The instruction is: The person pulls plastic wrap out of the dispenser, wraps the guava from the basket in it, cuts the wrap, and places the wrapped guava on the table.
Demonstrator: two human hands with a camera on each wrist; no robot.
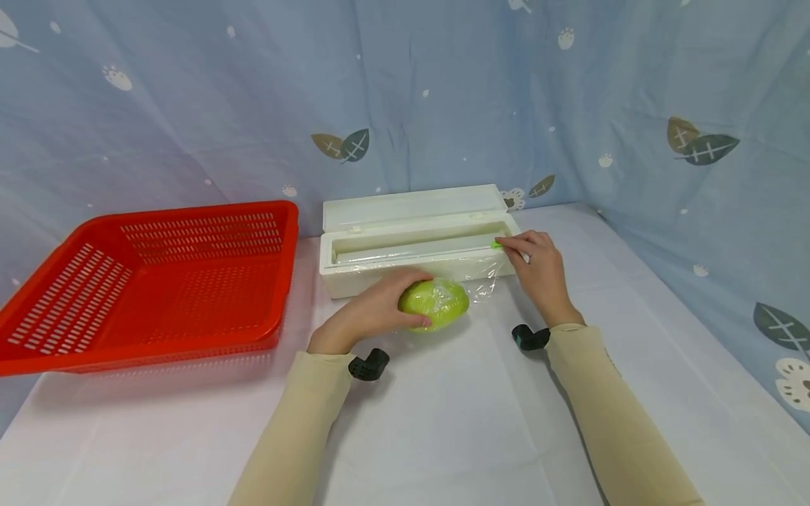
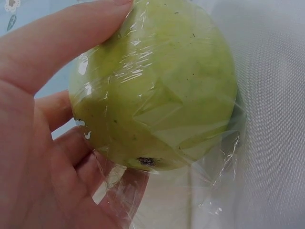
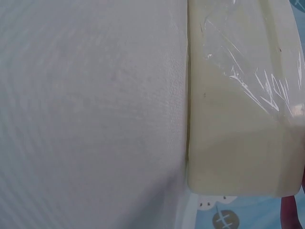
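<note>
My left hand [image 1: 375, 309] grips a smooth, round green fruit [image 1: 436, 302] wrapped in clear cling film. In the left wrist view the fruit [image 2: 162, 90] has a dark spot at one end, and its film is creased and shiny. Loose cling film [image 1: 484, 275] stretches from the fruit to the front of a white wrap dispenser box [image 1: 418, 270], whose lid [image 1: 414, 206] stands raised. At the box's right end my right hand [image 1: 541, 270] pinches a small bright green slider [image 1: 496, 244] on its front edge. The right wrist view shows the box's front [image 3: 243, 138] with film over it.
A red perforated plastic basket [image 1: 281, 281] stands left of the box. A white cloth [image 1: 436, 422] covers the table. Behind everything hangs a blue patterned curtain [image 1: 418, 105], close to the back of the box. Black wrist cameras [image 1: 369, 365] sit under both wrists.
</note>
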